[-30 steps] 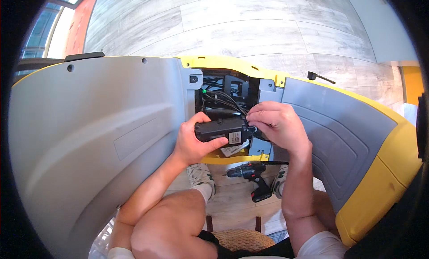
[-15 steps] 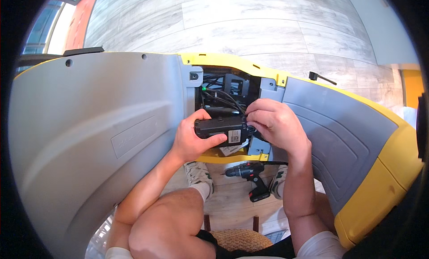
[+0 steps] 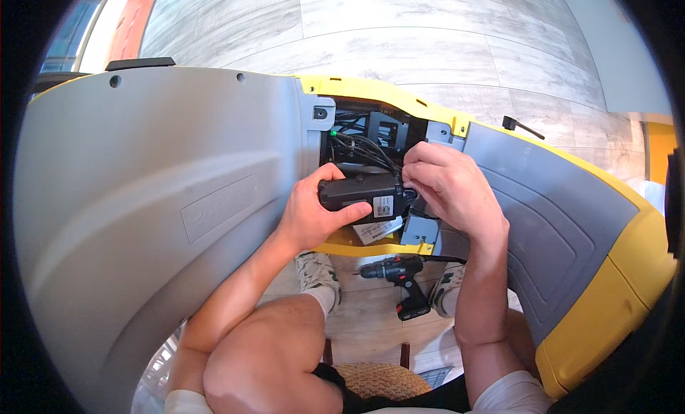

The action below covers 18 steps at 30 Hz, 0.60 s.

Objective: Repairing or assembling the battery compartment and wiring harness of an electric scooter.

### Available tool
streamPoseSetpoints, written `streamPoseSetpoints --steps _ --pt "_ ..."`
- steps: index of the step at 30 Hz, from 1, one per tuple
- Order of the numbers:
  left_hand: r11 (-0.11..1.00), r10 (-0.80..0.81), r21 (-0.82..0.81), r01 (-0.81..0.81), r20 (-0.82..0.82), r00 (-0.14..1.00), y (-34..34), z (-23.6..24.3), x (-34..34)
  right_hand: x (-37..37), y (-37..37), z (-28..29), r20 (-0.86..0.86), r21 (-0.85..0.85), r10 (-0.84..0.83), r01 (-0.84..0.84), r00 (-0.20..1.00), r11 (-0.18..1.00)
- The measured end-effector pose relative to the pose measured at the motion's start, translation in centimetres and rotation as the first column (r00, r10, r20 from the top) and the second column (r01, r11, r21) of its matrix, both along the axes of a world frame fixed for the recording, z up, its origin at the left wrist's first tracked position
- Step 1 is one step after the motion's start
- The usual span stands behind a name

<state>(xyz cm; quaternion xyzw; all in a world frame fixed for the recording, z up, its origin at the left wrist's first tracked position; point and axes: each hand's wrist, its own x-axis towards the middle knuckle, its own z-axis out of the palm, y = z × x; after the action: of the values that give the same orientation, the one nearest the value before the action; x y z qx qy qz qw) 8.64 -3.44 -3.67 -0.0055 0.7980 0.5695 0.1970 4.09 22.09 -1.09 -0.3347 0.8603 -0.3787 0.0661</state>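
A black rectangular box with a white label is held above an opening between two grey panels. My left hand grips its left end, thumb across the front and fingers behind. My right hand is closed in a pinch at the box's right end, where black cables run up to the fingertips. The fingertips partly hide the cable ends there. Beneath the box, a silver labelled part shows inside the opening.
The grey panel at left and the ridged grey panel at right have yellow edging. A cordless drill lies on the floor between my shoes. A small black lever sticks out past the far right edge.
The whole scene has shifted slightly in view. Both hands keep their hold; the box sits a little higher relative to the opening, showing more of the silver part beneath.
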Motion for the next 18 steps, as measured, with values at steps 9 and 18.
streamPoseSetpoints --steps 9,18 --pt "0.989 0.035 0.142 -0.050 0.108 0.994 -0.2 -0.6 -0.2 1.0 -0.7 -1.7 -0.073 -0.078 -0.165 0.159 0.984 0.984" --pt "0.968 0.009 0.240 -0.067 0.231 0.973 -0.3 -0.6 -0.5 0.7 0.1 -1.0 0.032 -0.057 -0.109 0.111 0.993 0.992"
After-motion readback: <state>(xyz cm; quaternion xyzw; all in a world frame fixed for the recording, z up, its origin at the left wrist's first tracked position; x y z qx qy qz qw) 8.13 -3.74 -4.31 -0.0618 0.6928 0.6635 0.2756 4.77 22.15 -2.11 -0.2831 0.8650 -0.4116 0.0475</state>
